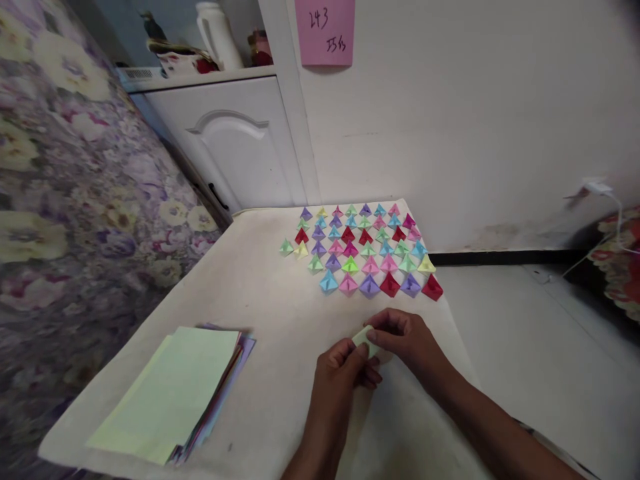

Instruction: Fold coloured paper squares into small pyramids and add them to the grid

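Observation:
Between my two hands is a small folded piece of pale green paper (363,339), held just above the table. My left hand (345,365) pinches its lower left side, thumb on top. From the upper right, my right hand (400,331) grips the other end with thumb and forefinger. Part of the paper is covered by my fingers. Beyond my hands, rows of small folded paper pieces (370,285) in many colours stand on the table. A stack of coloured paper sheets (170,390), pale green on top, lies at the left.
The cream-covered table (270,320) meets the wall at its far end. A floral curtain (65,220) hangs along the left, beside a white cabinet (225,147) with a white jug (220,33) on it. A pink note (326,32) is on the wall.

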`<state>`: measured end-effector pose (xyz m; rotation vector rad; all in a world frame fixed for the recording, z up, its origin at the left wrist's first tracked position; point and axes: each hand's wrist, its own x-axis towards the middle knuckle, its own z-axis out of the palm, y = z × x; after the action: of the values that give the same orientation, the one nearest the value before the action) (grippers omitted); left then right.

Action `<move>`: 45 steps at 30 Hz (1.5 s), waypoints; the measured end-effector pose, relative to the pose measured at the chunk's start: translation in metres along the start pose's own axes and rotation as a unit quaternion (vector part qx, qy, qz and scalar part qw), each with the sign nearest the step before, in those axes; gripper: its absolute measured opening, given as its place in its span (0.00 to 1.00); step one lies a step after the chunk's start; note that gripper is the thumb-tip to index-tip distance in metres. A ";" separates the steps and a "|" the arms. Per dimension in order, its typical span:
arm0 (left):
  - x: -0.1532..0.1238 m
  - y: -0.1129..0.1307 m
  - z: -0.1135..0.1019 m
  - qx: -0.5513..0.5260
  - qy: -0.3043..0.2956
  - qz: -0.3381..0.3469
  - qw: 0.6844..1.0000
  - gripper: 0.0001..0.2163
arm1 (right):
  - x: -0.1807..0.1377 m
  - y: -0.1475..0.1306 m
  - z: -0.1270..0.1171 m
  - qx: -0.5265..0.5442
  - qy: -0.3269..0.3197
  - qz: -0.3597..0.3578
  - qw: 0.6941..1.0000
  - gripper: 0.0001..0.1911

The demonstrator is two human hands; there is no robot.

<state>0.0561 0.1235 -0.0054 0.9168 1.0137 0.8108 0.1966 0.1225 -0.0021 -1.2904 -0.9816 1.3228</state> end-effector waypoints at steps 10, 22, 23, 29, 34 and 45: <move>0.003 -0.001 -0.004 -0.018 0.005 -0.005 1.000 0.10 | 0.006 0.003 0.001 0.027 0.003 0.006 1.000 0.08; 0.009 -0.006 -0.007 0.010 0.032 0.028 0.999 0.08 | 0.000 0.002 0.008 -0.109 0.024 -0.051 0.992 0.06; 0.009 -0.006 -0.008 0.011 0.032 0.028 0.999 0.08 | 0.000 0.001 0.009 -0.122 0.033 -0.057 0.990 0.07; 0.010 -0.005 -0.010 0.000 0.042 0.012 0.999 0.08 | -0.001 0.001 0.009 -0.161 0.063 -0.127 0.977 0.08; 0.008 -0.004 -0.011 -0.027 0.039 0.015 0.999 0.06 | 0.000 0.001 0.007 -0.159 0.053 -0.122 0.978 0.04; 0.009 -0.005 -0.011 -0.025 0.025 0.020 0.999 0.06 | 0.004 0.008 0.005 -0.066 0.002 -0.039 0.997 0.07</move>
<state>0.0494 0.1317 -0.0157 0.8799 1.0158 0.8928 0.1913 0.1250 -0.0101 -1.3380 -1.1210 1.2126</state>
